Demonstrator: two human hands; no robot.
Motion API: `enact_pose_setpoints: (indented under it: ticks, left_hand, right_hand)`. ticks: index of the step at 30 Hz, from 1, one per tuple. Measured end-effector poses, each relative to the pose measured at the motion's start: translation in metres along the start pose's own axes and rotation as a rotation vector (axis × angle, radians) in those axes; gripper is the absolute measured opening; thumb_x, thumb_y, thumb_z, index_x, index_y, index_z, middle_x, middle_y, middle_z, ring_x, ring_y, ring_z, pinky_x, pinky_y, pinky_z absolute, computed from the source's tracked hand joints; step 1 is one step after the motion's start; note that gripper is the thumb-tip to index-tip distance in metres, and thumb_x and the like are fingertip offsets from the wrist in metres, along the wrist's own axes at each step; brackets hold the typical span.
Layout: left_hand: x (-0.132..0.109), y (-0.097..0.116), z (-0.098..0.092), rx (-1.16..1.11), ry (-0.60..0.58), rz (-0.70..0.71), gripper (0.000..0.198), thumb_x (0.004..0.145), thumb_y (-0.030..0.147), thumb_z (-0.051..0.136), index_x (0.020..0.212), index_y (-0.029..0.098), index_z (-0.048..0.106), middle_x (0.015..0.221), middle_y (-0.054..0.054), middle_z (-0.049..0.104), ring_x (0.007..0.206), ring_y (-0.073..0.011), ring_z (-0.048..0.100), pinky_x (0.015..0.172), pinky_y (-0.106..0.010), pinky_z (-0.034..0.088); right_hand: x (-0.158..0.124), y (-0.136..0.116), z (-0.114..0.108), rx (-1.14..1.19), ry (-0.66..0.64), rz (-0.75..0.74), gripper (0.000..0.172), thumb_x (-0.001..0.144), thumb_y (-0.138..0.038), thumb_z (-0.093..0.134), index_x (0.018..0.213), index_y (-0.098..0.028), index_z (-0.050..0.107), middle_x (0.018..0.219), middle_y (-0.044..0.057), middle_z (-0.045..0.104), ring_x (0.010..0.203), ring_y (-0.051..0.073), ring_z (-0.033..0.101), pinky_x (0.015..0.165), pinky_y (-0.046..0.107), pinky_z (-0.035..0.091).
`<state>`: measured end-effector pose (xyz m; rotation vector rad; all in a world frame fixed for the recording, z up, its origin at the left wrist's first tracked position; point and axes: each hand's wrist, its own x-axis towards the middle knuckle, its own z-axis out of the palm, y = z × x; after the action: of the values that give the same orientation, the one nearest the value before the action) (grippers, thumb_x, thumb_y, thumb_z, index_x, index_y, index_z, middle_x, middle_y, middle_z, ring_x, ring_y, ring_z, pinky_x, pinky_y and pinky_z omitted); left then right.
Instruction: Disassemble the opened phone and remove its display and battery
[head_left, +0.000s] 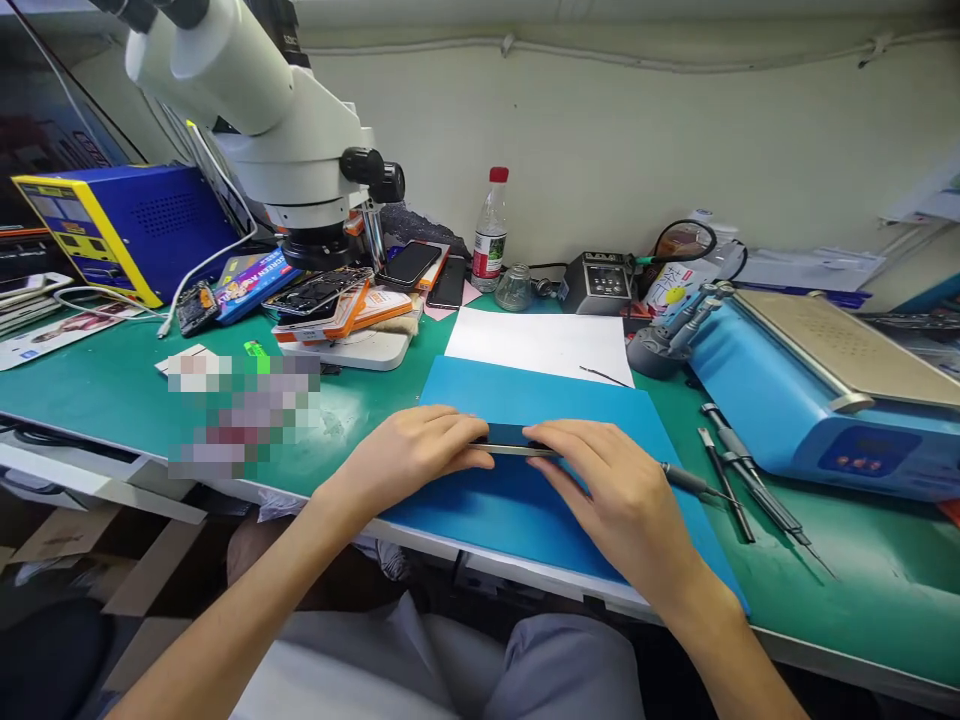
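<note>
Between both hands I hold a smartphone (514,449), seen edge-on, its silver side facing me and its dark face tilted away. My left hand (420,450) pinches its left end, thumb below and fingers on top. On the right end, my right hand (611,480) grips it the same way. The phone is just above a blue mat (495,510), and I cannot tell whether it touches the mat. Beside my right hand lies a screwdriver (686,480), its handle partly hidden behind that hand.
A microscope (300,150) rises at the back left above stacked phones and boxes (330,310). White paper (540,340) lies behind the mat. On the right are pen-like tools (757,480), a tool holder (660,350) and a blue heating plate machine (810,400). A bottle (490,235) stands by the wall.
</note>
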<state>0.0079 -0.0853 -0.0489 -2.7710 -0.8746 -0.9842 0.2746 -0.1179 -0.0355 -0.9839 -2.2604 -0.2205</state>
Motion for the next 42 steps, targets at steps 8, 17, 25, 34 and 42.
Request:
enact_pose_setpoints:
  ticks: [8,17,25,34,42]
  left_hand:
    - [-0.003,0.015,-0.005,-0.254,0.175,-0.119,0.019,0.098,0.034,0.076,0.11,0.021,0.068,0.101,-0.003,0.084,0.088,-0.0176,0.081,0.08,-0.028,0.061]
    - [0.022,0.036,-0.005,-0.206,0.391,-0.087,0.018,0.097,0.02,0.078,0.111,0.022,0.066,0.105,-0.005,0.084,0.1,-0.0175,0.08,0.089,-0.032,0.064]
    - [0.033,0.054,0.003,0.082,0.478,0.306,0.013,0.102,0.009,0.061,0.097,0.013,0.072,0.104,-0.008,0.084,0.103,-0.0212,0.08,0.094,-0.035,0.064]
    - [0.026,0.062,0.017,-0.122,0.2,-0.002,0.049,0.099,0.053,0.071,0.134,0.02,0.063,0.142,-0.014,0.068,0.149,-0.0295,0.051,0.123,-0.045,0.04]
    - [0.071,0.051,-0.007,-1.062,0.254,-0.554,0.039,0.11,0.04,0.056,0.142,0.021,0.065,0.143,-0.01,0.071,0.135,-0.0246,0.065,0.113,-0.036,0.051]
  right_hand:
    - [-0.008,-0.01,0.003,-0.014,0.134,-0.023,0.028,0.099,-0.01,0.068,0.124,-0.021,0.064,0.11,0.005,0.077,0.099,0.019,0.073,0.09,0.033,0.053]
    - [-0.006,-0.005,0.008,0.059,0.28,0.334,0.029,0.101,-0.035,0.068,0.129,-0.024,0.066,0.128,0.011,0.066,0.121,0.027,0.065,0.108,0.044,0.052]
    - [0.014,-0.026,-0.011,1.453,0.096,1.082,0.061,0.098,-0.07,0.058,0.137,-0.024,0.063,0.125,0.012,0.072,0.104,0.027,0.073,0.084,0.041,0.064]
    - [0.03,-0.014,0.001,1.29,0.461,1.039,0.049,0.092,-0.064,0.073,0.119,-0.024,0.068,0.114,0.006,0.075,0.103,0.023,0.071,0.083,0.033,0.06]
    - [0.028,-0.019,-0.006,1.082,0.319,0.643,0.034,0.106,-0.052,0.057,0.13,-0.031,0.069,0.13,0.003,0.071,0.119,0.02,0.065,0.098,0.028,0.054]
